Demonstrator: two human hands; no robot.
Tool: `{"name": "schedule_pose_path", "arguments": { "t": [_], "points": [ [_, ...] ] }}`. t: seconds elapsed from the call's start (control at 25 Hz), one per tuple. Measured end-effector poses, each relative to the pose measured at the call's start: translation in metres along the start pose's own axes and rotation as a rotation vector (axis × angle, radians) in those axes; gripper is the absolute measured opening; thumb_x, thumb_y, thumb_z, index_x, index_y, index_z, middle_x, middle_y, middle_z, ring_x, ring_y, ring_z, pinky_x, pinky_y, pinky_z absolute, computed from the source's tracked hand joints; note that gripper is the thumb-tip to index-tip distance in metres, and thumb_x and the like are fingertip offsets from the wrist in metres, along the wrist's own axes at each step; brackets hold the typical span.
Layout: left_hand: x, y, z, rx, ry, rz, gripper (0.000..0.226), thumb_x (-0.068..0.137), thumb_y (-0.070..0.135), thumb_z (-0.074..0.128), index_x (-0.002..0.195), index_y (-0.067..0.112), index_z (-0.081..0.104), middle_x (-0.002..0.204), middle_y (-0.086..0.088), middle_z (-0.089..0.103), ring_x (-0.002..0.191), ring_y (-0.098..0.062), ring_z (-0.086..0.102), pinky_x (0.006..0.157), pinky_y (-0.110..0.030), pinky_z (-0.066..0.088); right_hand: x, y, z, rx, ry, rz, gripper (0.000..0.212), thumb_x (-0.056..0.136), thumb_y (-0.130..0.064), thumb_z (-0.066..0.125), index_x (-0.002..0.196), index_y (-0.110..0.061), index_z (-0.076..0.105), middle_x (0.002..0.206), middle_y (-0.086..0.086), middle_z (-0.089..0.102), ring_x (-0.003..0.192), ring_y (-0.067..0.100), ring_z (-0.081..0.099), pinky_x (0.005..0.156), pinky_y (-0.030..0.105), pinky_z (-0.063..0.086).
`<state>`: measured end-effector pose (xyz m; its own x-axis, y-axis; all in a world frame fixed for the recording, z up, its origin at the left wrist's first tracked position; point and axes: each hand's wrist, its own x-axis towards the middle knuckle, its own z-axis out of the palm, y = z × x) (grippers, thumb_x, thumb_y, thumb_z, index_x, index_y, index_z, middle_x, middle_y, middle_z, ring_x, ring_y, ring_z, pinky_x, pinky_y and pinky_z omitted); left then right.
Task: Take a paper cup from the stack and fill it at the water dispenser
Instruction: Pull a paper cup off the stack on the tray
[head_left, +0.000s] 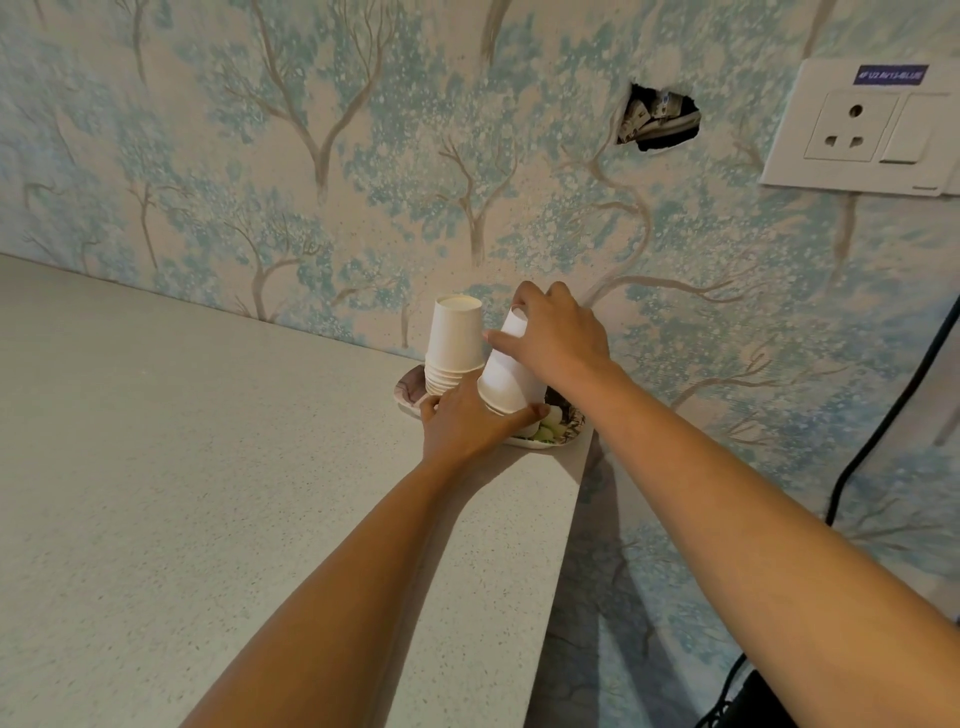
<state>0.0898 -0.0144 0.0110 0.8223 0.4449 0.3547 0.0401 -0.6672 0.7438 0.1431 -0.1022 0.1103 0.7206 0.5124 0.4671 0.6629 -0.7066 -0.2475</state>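
Fingers (511, 340) grip tilted white cup (506, 374).

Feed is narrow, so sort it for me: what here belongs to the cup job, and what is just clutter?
Job: white paper cup stack; tilted white paper cups gripped by right hand and left hand.
Clutter: patterned plate under cups; white wall socket; wall hole; black cable. No dispenser visible.
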Motion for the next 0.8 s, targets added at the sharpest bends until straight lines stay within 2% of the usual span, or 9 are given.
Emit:
{"name": "schedule_pose_path", "arguments": {
  "t": [0.32,0.56,0.72,0.8],
  "points": [
    [-0.002,0.004,-0.002,0.002,0.031,-0.017,0.073,0.066,0.061,0.067,0.128,0.031,0.042,0.13,0.005,0.058,0.125,-0.019,0.046,0.109,-0.048,0.021,-0.001,0.003,-0.001,-0.012,-0.003,-0.106,0.045,0.079,-0.049,0.062,0.111,-0.019,0.052,0.112,0.01,0.052,0.093,0.031,0.056,0.067,0.033,0.043],
    [-0.005,0.005,-0.004,-0.014,0.023,0.009,0.07,0.063,0.061,0.07,0.124,0.036,0.046,0.126,0.009,0.06,0.123,-0.016,0.047,0.109,-0.048,0.02,0.002,0.014,-0.001,0.054,-0.012,-0.112,0.042,0.076,-0.049,0.065,0.106,-0.021,0.055,0.106,0.007,0.053,0.093,0.03,0.056,0.068,0.032,0.04],
    [-0.007,0.006,-0.004,-0.062,0.034,0.014,0.068,0.062,0.059,0.071,0.122,0.039,0.046,0.125,0.011,0.06,0.123,-0.015,0.047,0.104,-0.04,0.02,0.002,0.019,-0.002,0.095,0.002,-0.117,0.041,0.075,-0.05,0.065,0.105,-0.023,0.054,0.104,0.005,0.052,0.09,0.028,0.054,0.067,0.031,0.036],
    [-0.007,0.007,-0.004,-0.071,0.038,0.01,0.067,0.062,0.059,0.071,0.122,0.04,0.047,0.123,0.012,0.061,0.121,-0.014,0.048,0.105,-0.04,0.021,0.001,0.02,-0.002,0.107,0.001,-0.127,0.039,0.075,-0.048,0.065,0.104,-0.023,0.054,0.102,0.004,0.051,0.088,0.028,0.053,0.067,0.03,0.035]
  ]
}}
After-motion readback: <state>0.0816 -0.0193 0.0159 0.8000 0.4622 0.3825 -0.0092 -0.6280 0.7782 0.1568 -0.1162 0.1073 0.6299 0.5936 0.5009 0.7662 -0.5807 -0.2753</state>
